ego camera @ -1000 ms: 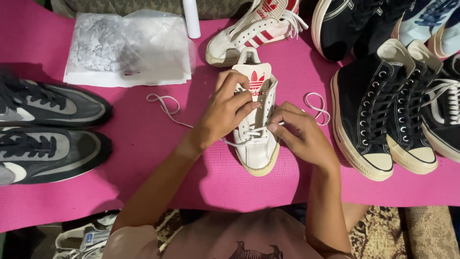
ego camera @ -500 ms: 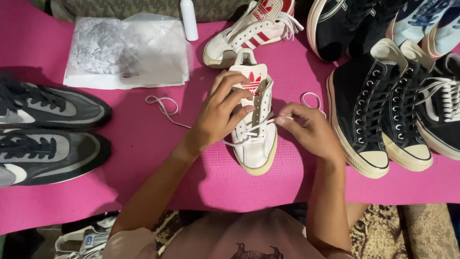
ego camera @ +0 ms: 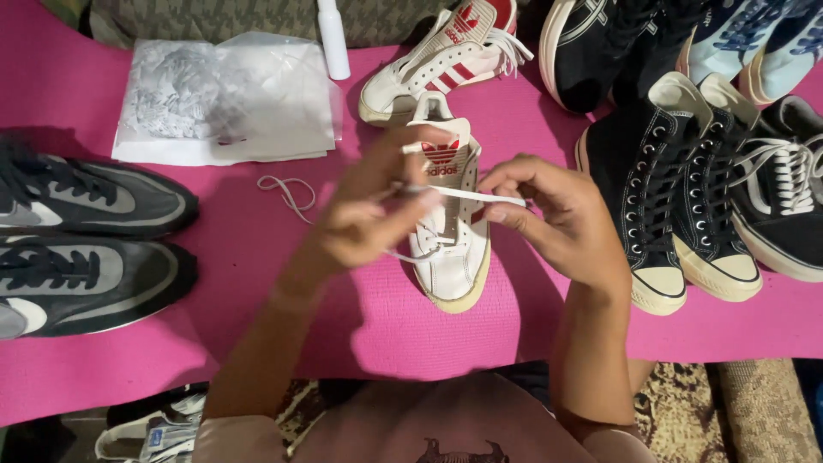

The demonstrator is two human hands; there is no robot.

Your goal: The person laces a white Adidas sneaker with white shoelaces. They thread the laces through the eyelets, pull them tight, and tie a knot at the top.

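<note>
A white low sneaker (ego camera: 450, 257) with a red tongue mark lies toe-toward-me on the pink mat (ego camera: 360, 317). My left hand (ego camera: 369, 214) and my right hand (ego camera: 549, 214) hover over it, each pinching one end of a flat white shoelace (ego camera: 471, 195) stretched taut between them above the eyelets. Loose lace loops trail on the mat to the left (ego camera: 287, 193). The matching white sneaker with red stripes (ego camera: 441, 60) lies on its side just behind.
Two grey and black trainers (ego camera: 81, 249) sit at the left. A clear plastic bag of white items (ego camera: 227, 99) and a white bottle (ego camera: 333, 39) lie at the back. Black high-top sneakers (ego camera: 677, 189) and other dark shoes crowd the right.
Both hands have lifted off the shoe and moved apart, pulling the lace taut between them. The lace loop that lay right of the shoe is no longer visible.
</note>
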